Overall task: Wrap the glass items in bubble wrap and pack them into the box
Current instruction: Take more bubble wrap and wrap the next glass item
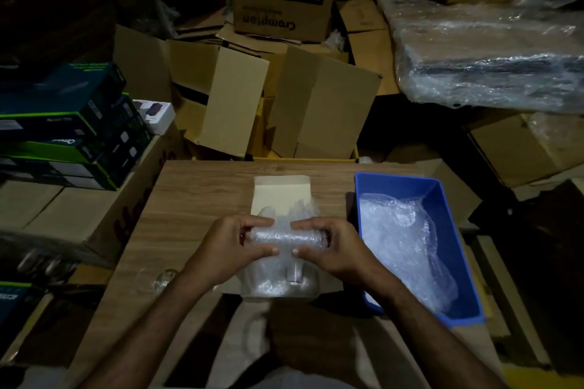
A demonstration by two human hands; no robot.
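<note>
Bubble-wrapped roll | left hand grips | right hand grips

Both bare forearms reach forward and converge over the wooden table. The left hand and right hand sit side by side above its middle, fingers curled over, thumbs underneath, thumb tips nearly meeting, each gripping the bubble-wrapped roll.
</note>
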